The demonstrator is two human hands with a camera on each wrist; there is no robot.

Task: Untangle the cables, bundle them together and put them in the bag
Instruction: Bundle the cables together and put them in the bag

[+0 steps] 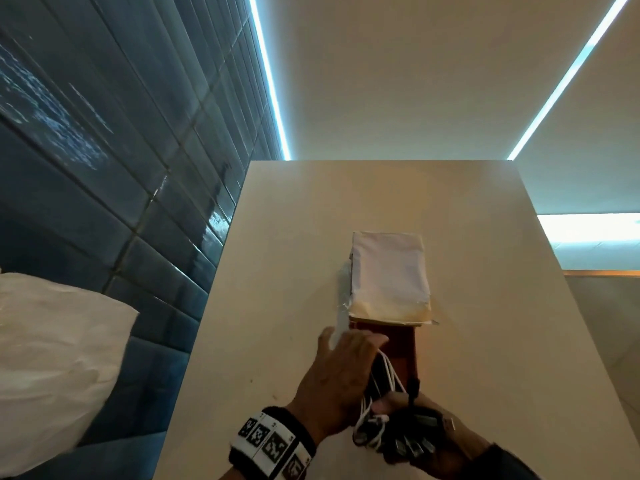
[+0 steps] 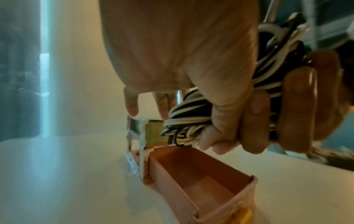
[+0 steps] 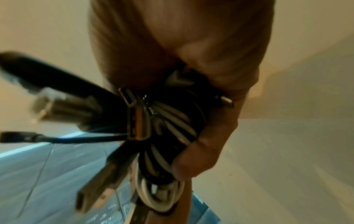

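Both hands (image 1: 349, 379) squeeze the cables (image 2: 191, 115) in one bundle, just above the open bag (image 2: 201, 181) on the tabletop (image 1: 277, 271). The cables look soft and springy. Hold the middle tight, or loops may pop out.

The left hand (image 1: 341, 372) curls around the cable bundle (image 1: 381, 386) from above, while the right hand (image 1: 420, 434) grips its near end from below.

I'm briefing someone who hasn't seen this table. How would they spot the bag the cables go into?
On the pale table, look just beyond both hands. The bag lies open there, its white flap folded back. Its reddish-brown inside sets it apart from the black-and-white cable bundle.
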